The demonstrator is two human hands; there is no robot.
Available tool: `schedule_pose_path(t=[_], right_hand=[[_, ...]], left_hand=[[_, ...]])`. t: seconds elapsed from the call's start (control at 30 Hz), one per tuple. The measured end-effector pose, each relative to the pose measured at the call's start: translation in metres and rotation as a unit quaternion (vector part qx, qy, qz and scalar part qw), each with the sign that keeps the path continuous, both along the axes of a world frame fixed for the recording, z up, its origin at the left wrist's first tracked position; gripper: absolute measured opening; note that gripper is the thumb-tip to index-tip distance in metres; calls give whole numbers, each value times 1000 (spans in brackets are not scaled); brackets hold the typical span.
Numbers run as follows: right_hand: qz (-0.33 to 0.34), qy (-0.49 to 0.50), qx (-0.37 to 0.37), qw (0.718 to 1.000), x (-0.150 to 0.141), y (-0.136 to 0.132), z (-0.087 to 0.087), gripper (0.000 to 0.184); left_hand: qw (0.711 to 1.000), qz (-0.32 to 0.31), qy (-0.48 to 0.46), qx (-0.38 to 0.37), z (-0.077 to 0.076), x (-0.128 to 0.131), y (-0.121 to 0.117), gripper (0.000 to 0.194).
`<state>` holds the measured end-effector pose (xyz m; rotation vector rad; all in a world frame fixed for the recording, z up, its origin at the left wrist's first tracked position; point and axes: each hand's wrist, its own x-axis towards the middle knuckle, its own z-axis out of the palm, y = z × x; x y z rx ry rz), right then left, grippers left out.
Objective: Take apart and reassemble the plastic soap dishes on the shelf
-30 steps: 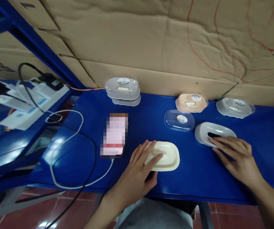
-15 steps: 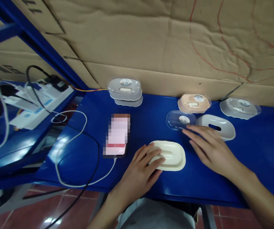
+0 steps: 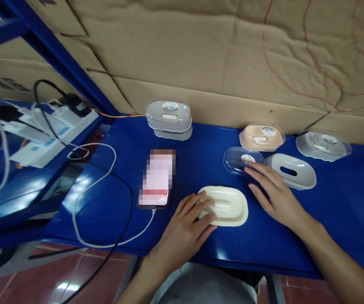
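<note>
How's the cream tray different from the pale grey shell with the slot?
The cream tray is yellowish white; the shell is pale grey. The shell has a dark slot; the tray's visible part shows none. The left hand touches the tray; the shell lies nearer the right hand. Both are rounded oblongs on the blue table.

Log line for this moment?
left hand: on cream tray | right hand: at clear lid, contact unclear | grey slotted tray: right of lid
</note>
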<state>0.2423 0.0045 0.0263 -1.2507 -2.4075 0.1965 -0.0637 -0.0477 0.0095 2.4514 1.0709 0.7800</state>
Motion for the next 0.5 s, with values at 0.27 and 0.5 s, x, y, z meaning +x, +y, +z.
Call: schedule_pose_path(t=[0.27, 0.5], right_hand=[[-35, -67, 24, 997, 9, 15, -9, 70], [-20, -42, 9, 999, 9, 11, -8, 63]], left_hand=[[999, 39, 7, 37, -3, 3, 3, 12], [999, 33, 3, 31, -3, 3, 2, 13]])
